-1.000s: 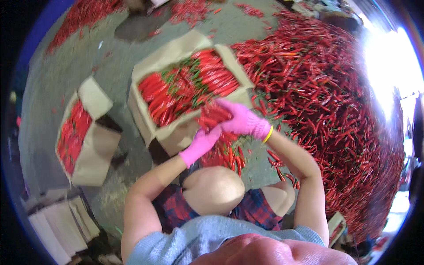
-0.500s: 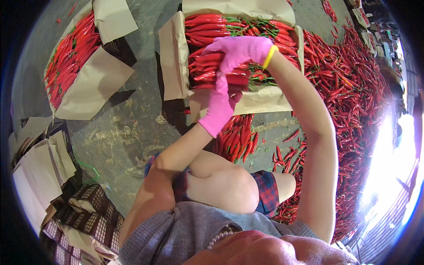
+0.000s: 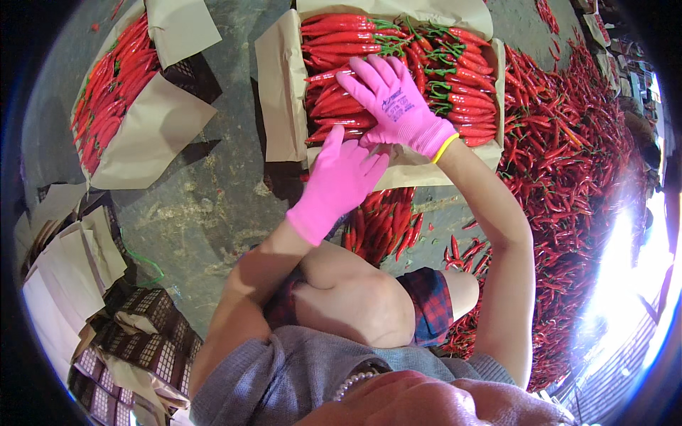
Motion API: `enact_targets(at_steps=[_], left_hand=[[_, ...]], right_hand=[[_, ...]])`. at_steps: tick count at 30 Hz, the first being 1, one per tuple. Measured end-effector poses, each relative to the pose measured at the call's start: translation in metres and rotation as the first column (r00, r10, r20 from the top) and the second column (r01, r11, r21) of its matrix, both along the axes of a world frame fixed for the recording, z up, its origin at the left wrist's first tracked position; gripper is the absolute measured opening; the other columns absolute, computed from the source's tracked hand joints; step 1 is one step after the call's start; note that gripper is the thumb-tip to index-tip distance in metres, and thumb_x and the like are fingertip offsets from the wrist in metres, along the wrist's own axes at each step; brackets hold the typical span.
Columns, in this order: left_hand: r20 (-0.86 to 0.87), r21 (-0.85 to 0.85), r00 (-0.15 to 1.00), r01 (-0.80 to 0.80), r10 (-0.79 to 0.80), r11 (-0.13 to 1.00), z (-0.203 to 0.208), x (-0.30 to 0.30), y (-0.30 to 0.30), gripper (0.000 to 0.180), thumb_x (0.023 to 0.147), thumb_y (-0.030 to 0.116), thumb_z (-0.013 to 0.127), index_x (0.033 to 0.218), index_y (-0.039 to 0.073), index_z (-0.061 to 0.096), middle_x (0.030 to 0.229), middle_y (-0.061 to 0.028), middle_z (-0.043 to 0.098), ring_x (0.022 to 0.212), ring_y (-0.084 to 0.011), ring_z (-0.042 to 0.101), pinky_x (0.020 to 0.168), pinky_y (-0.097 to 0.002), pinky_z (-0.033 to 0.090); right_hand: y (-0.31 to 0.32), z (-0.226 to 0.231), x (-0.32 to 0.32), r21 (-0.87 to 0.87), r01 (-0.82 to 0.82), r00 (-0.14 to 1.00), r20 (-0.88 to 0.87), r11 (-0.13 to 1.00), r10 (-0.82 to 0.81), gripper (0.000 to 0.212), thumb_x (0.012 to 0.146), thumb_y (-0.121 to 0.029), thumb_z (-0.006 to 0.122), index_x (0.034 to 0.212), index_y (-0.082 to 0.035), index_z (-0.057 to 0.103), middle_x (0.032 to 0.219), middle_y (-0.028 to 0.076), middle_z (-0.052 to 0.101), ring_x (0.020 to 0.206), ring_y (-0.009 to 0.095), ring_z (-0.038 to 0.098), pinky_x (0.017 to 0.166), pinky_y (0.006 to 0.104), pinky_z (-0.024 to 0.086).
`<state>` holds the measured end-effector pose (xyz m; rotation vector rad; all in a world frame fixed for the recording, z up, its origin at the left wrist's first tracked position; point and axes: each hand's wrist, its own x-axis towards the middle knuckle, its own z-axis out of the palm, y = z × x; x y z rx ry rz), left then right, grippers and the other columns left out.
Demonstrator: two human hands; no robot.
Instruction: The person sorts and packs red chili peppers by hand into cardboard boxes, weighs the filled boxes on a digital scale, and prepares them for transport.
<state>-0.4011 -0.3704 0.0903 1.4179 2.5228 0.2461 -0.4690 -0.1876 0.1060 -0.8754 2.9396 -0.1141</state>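
Both my hands wear pink gloves over a paper-lined crate (image 3: 283, 92) packed with red chili peppers (image 3: 341, 50). My right hand (image 3: 394, 106) lies flat with fingers spread across the peppers in the middle of the crate; a yellow band rings its cuff. At the crate's near left edge is my left hand (image 3: 339, 177), fingers extended, the tips touching the front row of peppers. The peppers lie in rows, their green stems meeting toward the middle. Some of them are hidden under my right hand. Neither hand grips a pepper.
A big heap of loose red chilies (image 3: 561, 177) spreads along the right. A small pile of chilies (image 3: 383, 226) lies between the crate and my knees. Another paper-lined box of chilies (image 3: 114, 92) stands at far left, with stacked dark plastic crates (image 3: 145, 334) and paper sheets (image 3: 67, 277) below it.
My right hand has uncurled from over the peppers and now lies flat, nearer to me. My left hand has drawn back toward me, its fingers opening. More of the packed rows show.
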Motion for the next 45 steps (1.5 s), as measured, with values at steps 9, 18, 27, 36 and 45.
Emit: enact_targets(at_steps=[9,18,27,36,45], left_hand=[[0.871,0.442,0.463,-0.884,0.162,0.150,0.010,-0.008,-0.072,0.039,0.099,0.021,0.055,0.132,0.001,0.053,0.123,-0.0141,0.062,0.110,-0.0225,0.061,0.095,-0.0339,0.048],[-0.123,0.506,0.924,-0.257,0.363,0.824,0.003,-0.104,-0.051,0.032,0.081,0.022,0.069,0.111,0.010,0.068,0.114,-0.0089,0.065,0.108,-0.0282,0.059,0.097,-0.0435,0.043],[-0.269,0.534,0.923,-0.096,0.276,0.840,-0.008,-0.131,-0.049,0.032,0.081,0.022,0.070,0.110,0.010,0.068,0.120,-0.0074,0.064,0.117,-0.0284,0.055,0.106,-0.0478,0.037],[-0.273,0.283,0.959,0.005,0.076,0.959,-0.019,-0.146,-0.050,0.029,0.082,0.019,0.070,0.110,0.012,0.067,0.102,-0.0048,0.068,0.105,-0.0230,0.061,0.107,-0.0463,0.038],[-0.206,0.321,0.975,-0.011,0.081,0.947,-0.009,-0.125,-0.054,0.040,0.086,0.026,0.065,0.123,0.011,0.063,0.121,-0.0075,0.064,0.119,-0.0243,0.056,0.114,-0.0498,0.027]], right_hand=[[-0.007,-0.002,0.026,-0.203,-0.008,0.996,-0.093,0.979,-0.011,0.096,0.066,-0.049,0.077,0.147,-0.018,0.037,0.151,0.019,0.033,0.138,0.041,0.031,0.112,0.0567,0.025],[0.004,-0.016,-0.059,-0.094,0.133,0.990,0.057,0.987,-0.128,0.025,0.088,-0.022,0.059,0.112,-0.021,0.069,0.111,0.003,0.068,0.111,0.028,0.057,0.096,0.0427,0.042],[0.026,-0.027,-0.034,-0.482,0.391,0.905,0.357,0.784,-0.232,0.015,0.082,-0.012,0.070,0.097,-0.009,0.069,0.097,0.006,0.070,0.097,0.027,0.064,0.092,0.0398,0.047],[0.024,-0.027,-0.038,-0.336,0.200,0.946,-0.178,0.920,-0.271,0.026,0.079,-0.019,0.071,0.105,-0.018,0.069,0.105,0.001,0.063,0.104,0.027,0.057,0.088,0.0420,0.043],[0.008,-0.038,0.038,-0.095,-0.048,0.971,-0.237,0.994,0.025,0.061,0.079,-0.038,0.065,0.138,-0.034,0.049,0.149,0.006,0.042,0.135,0.031,0.039,0.111,0.0559,0.029]])
